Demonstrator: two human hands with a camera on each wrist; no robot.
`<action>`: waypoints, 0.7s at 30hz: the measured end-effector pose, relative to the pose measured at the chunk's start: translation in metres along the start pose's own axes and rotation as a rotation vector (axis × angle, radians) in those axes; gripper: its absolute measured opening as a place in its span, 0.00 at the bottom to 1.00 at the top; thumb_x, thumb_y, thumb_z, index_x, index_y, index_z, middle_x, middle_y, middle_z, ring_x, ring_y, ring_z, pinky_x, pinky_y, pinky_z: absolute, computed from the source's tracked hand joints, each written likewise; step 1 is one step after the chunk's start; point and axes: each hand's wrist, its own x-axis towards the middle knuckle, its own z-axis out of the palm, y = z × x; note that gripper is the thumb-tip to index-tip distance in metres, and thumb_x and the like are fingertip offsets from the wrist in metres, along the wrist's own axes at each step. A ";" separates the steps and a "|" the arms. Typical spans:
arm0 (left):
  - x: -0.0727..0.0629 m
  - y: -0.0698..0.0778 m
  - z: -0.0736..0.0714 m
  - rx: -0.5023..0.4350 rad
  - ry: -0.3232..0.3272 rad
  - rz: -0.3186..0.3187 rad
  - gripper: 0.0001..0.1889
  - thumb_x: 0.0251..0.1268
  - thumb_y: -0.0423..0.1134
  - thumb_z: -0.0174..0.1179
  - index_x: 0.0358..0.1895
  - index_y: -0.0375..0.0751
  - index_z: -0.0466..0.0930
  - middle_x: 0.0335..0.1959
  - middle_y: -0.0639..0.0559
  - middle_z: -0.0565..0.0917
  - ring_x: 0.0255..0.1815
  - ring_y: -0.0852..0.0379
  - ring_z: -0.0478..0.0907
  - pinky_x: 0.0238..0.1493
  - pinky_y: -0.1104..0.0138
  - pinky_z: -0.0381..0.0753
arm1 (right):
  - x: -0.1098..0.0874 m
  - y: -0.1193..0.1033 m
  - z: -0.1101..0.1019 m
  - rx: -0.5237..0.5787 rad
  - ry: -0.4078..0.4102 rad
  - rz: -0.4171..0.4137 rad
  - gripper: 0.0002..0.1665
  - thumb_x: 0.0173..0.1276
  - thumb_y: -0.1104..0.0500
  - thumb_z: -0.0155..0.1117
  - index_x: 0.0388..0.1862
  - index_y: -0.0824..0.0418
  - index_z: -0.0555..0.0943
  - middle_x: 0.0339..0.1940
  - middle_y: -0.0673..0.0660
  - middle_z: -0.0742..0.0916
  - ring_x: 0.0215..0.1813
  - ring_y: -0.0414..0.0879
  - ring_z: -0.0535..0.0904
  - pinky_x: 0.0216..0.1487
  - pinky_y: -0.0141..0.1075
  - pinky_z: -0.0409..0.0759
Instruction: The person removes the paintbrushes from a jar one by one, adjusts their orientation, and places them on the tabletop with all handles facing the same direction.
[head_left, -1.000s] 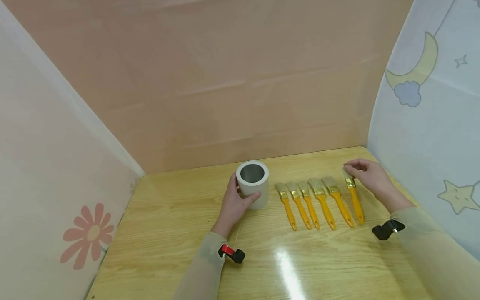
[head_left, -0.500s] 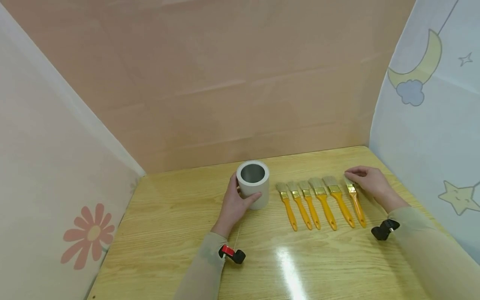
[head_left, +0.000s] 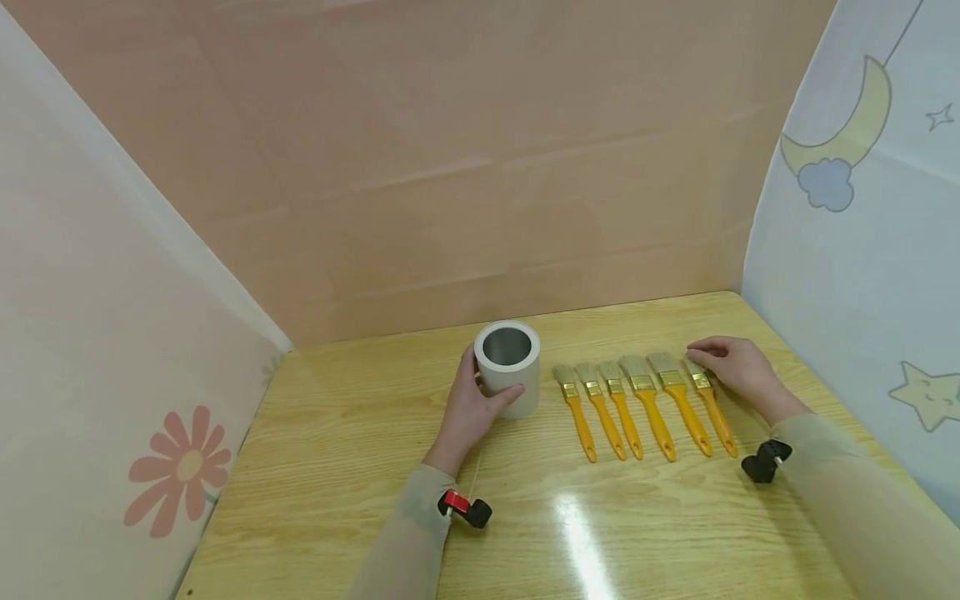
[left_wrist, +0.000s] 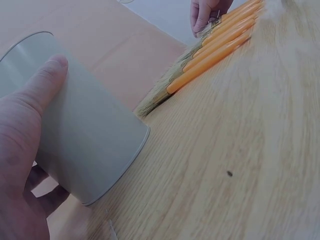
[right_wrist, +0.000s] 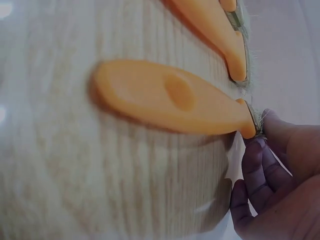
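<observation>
My left hand (head_left: 467, 412) grips a white cylindrical cup (head_left: 528, 387) that stands upright on the table, thumb across its front and fingers round the far side. The cup's inside shows grey metal. To its right lies a row of flat paintbrushes with orange handles, gold ferrules and pale bristles pointing away from me. At the row's right end, my right hand (head_left: 738, 367) pinches the bristles of the last paintbrush (head_left: 720, 421) between thumb and fingers. In the right wrist view, that brush's orange handle (right_wrist: 150, 97) lies along the wood and the fingertips meet at its bristles.
The light wooden table (head_left: 337, 467) ends at a peach backdrop (head_left: 412, 208) behind. White printed cloths close it in on both sides, the right one (head_left: 900, 275) near my right arm. Several other paintbrushes (head_left: 654, 421) lie side by side between cup and right hand.
My right hand has come slightly towards me, drawing the last paintbrush along and turning its handle end rightwards, nearly parallel to its neighbour. The left hand and cup stay in place.
</observation>
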 end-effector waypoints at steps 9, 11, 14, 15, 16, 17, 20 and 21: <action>0.002 0.000 -0.003 0.021 -0.007 -0.012 0.53 0.66 0.50 0.83 0.87 0.60 0.57 0.76 0.58 0.73 0.76 0.54 0.72 0.76 0.47 0.75 | 0.003 0.001 0.000 -0.036 -0.002 -0.022 0.30 0.89 0.47 0.60 0.68 0.73 0.82 0.60 0.76 0.86 0.58 0.71 0.82 0.58 0.66 0.80; 0.002 0.001 -0.003 0.021 -0.015 -0.013 0.53 0.66 0.50 0.83 0.87 0.59 0.57 0.76 0.57 0.73 0.76 0.53 0.72 0.75 0.47 0.75 | 0.004 0.001 0.000 -0.041 0.001 -0.019 0.30 0.89 0.48 0.60 0.68 0.74 0.81 0.60 0.76 0.86 0.58 0.72 0.82 0.59 0.67 0.80; 0.002 0.001 -0.004 0.014 -0.033 -0.023 0.53 0.67 0.50 0.82 0.88 0.58 0.55 0.76 0.56 0.73 0.77 0.53 0.71 0.76 0.46 0.74 | 0.004 0.001 0.001 -0.046 0.007 -0.016 0.30 0.89 0.48 0.60 0.68 0.75 0.81 0.61 0.77 0.85 0.59 0.73 0.81 0.60 0.68 0.79; 0.002 0.001 -0.004 0.011 -0.040 -0.028 0.53 0.67 0.51 0.82 0.88 0.59 0.55 0.77 0.57 0.72 0.77 0.53 0.71 0.77 0.46 0.74 | 0.004 0.001 0.001 -0.049 0.007 -0.017 0.30 0.89 0.48 0.60 0.68 0.75 0.81 0.61 0.77 0.85 0.60 0.73 0.81 0.60 0.68 0.79; 0.002 0.002 -0.004 0.004 -0.046 -0.029 0.54 0.67 0.50 0.82 0.88 0.60 0.54 0.77 0.57 0.72 0.78 0.53 0.70 0.77 0.45 0.73 | 0.003 0.000 0.001 -0.051 0.005 -0.016 0.30 0.90 0.48 0.60 0.69 0.75 0.80 0.61 0.78 0.85 0.60 0.74 0.80 0.61 0.68 0.78; 0.002 0.002 -0.005 0.000 -0.053 -0.031 0.55 0.67 0.51 0.82 0.89 0.62 0.53 0.78 0.58 0.71 0.79 0.53 0.69 0.78 0.45 0.72 | 0.002 -0.001 0.001 -0.055 0.004 -0.016 0.30 0.90 0.48 0.59 0.69 0.75 0.80 0.62 0.78 0.84 0.61 0.74 0.80 0.61 0.69 0.78; 0.001 0.003 -0.008 0.004 -0.070 -0.020 0.57 0.66 0.52 0.82 0.89 0.68 0.49 0.81 0.60 0.68 0.83 0.53 0.65 0.81 0.42 0.68 | 0.000 -0.006 0.002 -0.086 0.017 -0.034 0.31 0.90 0.47 0.59 0.70 0.75 0.79 0.62 0.77 0.85 0.60 0.73 0.81 0.59 0.68 0.79; 0.000 0.003 -0.009 0.012 -0.073 -0.016 0.58 0.65 0.52 0.82 0.89 0.69 0.48 0.83 0.60 0.66 0.84 0.52 0.63 0.82 0.41 0.65 | -0.001 -0.008 0.002 -0.102 0.024 -0.047 0.31 0.90 0.48 0.59 0.71 0.75 0.79 0.62 0.77 0.85 0.59 0.73 0.81 0.58 0.68 0.79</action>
